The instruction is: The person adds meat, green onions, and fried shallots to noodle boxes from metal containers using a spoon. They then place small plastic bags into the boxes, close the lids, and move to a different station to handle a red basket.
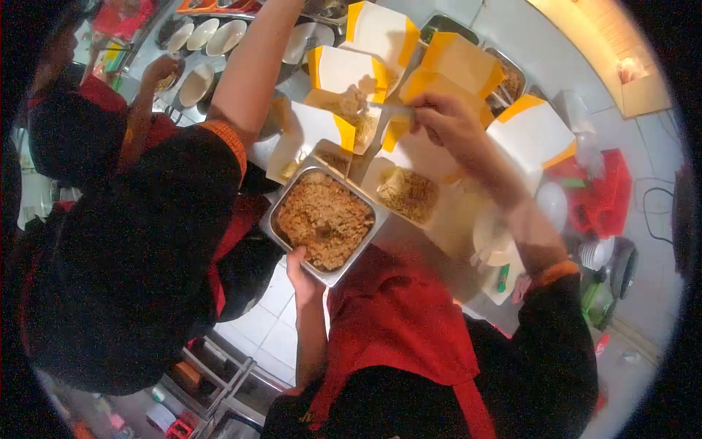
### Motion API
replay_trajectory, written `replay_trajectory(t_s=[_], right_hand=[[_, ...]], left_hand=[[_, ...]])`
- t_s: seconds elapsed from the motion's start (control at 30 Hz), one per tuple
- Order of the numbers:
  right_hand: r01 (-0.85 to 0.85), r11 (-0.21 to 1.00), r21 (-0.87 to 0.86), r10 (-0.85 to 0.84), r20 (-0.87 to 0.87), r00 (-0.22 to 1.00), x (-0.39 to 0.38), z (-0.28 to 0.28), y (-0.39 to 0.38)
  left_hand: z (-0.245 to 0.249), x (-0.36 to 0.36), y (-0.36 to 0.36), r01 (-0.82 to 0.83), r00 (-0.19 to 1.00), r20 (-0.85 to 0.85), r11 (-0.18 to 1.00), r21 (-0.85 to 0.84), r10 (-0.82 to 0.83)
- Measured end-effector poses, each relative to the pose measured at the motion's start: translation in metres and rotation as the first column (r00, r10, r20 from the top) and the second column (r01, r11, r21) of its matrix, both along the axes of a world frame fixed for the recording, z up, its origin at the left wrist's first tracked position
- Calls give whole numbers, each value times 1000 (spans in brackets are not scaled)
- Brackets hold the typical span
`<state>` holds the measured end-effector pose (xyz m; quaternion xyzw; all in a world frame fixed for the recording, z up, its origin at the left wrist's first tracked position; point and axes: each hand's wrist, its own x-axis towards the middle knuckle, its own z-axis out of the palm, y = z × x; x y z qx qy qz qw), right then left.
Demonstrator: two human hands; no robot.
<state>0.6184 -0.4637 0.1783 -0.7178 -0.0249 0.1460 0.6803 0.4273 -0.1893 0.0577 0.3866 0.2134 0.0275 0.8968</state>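
Where the rice sits: fried rice [325,219] fills a metal tray [353,192], which is tilted a little and held up above the floor tiles.
Left hand: left hand [301,269] is clamped on the tray's near corner, thumb over the rim, and carries it from below.
Right hand: right hand [447,121] is up and forward of the tray, closed round the handle of a spoon [391,108].
Spoon end: it reaches left from the right hand into an open white box [340,69] with yellow flaps, which has some rice inside.
Below right hand: a second open box [407,194] already holds rice, just beside the tray's far edge.
Technique (judgement): keep the tray level and tight against the boxes. Carry modest spoonfuls low over the flaps, so that grains drop into a box and not between them.
Left of left hand: a co-worker's arm [252,66], in a black sleeve with an orange cuff, reaches toward white bowls [219,36].
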Motion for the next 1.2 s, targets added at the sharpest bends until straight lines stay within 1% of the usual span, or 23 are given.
replay_trajectory(t_s=[0.03, 0.07, 0.1, 0.13, 0.17, 0.2, 0.27, 0.3, 0.33, 0.4, 0.5, 0.53, 0.6, 0.63, 0.7, 0.73, 0.8, 0.9, 0.93, 0.97, 1.0, 1.03, 1.2], right_hand=[[-9, 986, -166, 56, 280, 958, 19, -10, 2], [29, 945, -326, 154, 521, 839, 39, -22, 6], [30, 946, -324, 152, 521, 840, 61, -36, 10], [39, 774, -632, 430, 570, 700, 84, -52, 14], [126, 513, -849, 686, 494, 535, 106, -66, 18], [128, 514, -848, 684, 495, 535, 116, -78, 21], [39, 626, -779, 769, 625, 131, 128, -92, 27], [14, 503, -864, 859, 501, 102, 138, -96, 27], [11, 506, -863, 857, 504, 104, 144, -94, 27], [-16, 558, -830, 828, 558, -52, 152, -91, 24], [-3, 535, -845, 841, 533, -90, 150, -90, 21], [-6, 535, -845, 842, 533, -84, 152, -94, 19], [-21, 470, -883, 882, 468, 49, 153, -100, 13], [-15, 472, -881, 880, 471, 57, 151, -95, 11], [109, 670, -735, 695, 672, 256, 132, -71, 8], [102, 667, -738, 697, 667, 265, 121, -57, 6], [134, 815, -563, 405, 721, 562, 93, -26, 4], [119, 803, -583, 398, 675, 622, 31, 11, 0], [28, 831, -555, 404, 638, 655, 5, 12, 6], [-42, 850, -526, 412, 612, 675, -18, 17, 14], [-193, 760, -620, 549, 455, 701, -39, 20, 18], [-230, 728, -646, 618, 472, 628, -56, 0, 24], [-296, 672, -679, 599, 264, 756, -97, -16, 48]], left_hand=[[0, 0, -1, -6, 1000, -14, 1000, 4, 6], [-1, 0, -1, -5, 1000, -13, 1000, 7, 5], [-4, -1, -1, -24, 999, -23, 999, 21, 24], [-5, -3, -1, -43, 999, -31, 998, 34, 44], [-6, -3, -2, -64, 996, -53, 997, 46, 67], [-6, -4, -3, -60, 997, -52, 998, 30, 62], [-4, -5, -5, -81, 995, -59, 997, -16, 80], [-6, -5, -5, -80, 995, -60, 997, -14, 79], [-7, -6, -4, -91, 993, -81, 995, -35, 88], [-9, -5, -4, -102, 989, -109, 993, -52, 96], [-6, -5, -4, -107, 988, -114, 994, -29, 103], [-9, -6, -4, -104, 988, -119, 994, -29, 100], [-11, -8, 0, -88, 988, -133, 995, -46, 81], [-4, -4, -4, -96, 989, -112, 995, 13, 97], [-10, -4, 4, -68, 989, -126, 996, 50, 74], [-12, -6, 6, -44, 988, -142, 996, 80, 55], [-5, -2, 6, 17, 992, -126, 995, 100, -5], [-12, -2, 10, 27, 981, -192, 998, 49, -17], [-11, -4, 13, 65, 978, -200, 998, 25, -59], [-1, 4, 10, 118, 987, -112, 993, -24, -120], [6, 9, 7, 152, 985, -78, 986, -63, -157], [4, 9, 8, 168, 981, -84, 984, -66, -173], [13, 15, -9, 193, 973, -123, 980, -47, -197]])
